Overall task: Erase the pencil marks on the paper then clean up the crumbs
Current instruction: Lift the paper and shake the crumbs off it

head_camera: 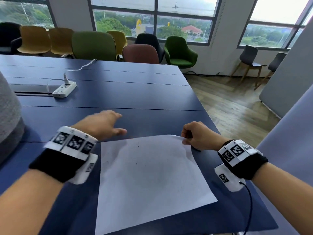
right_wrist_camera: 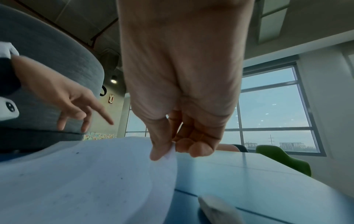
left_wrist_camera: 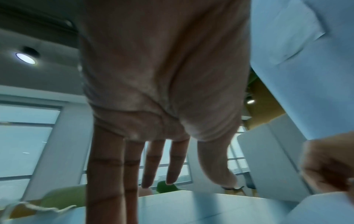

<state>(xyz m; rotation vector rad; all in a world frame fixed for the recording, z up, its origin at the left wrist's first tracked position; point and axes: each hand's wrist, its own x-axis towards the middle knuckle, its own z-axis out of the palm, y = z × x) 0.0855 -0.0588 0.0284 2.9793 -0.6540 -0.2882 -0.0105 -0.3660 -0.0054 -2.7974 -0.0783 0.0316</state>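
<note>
White paper (head_camera: 149, 175) is pinched at its lifted far corner by the right hand (head_camera: 198, 136), likely to tip crumbs (head_camera: 136, 164) downslope, while beyond that pinch the left hand (head_camera: 101, 124) hovers flat and empty.

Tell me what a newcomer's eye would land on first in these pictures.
First, the white paper lying on the dark blue table, speckled with small dark crumbs. Next, the right hand pinching the paper's far right corner and lifting it, while the left hand hovers open over the table just beyond the far left corner. Further back on the left lies a white power strip.
</note>
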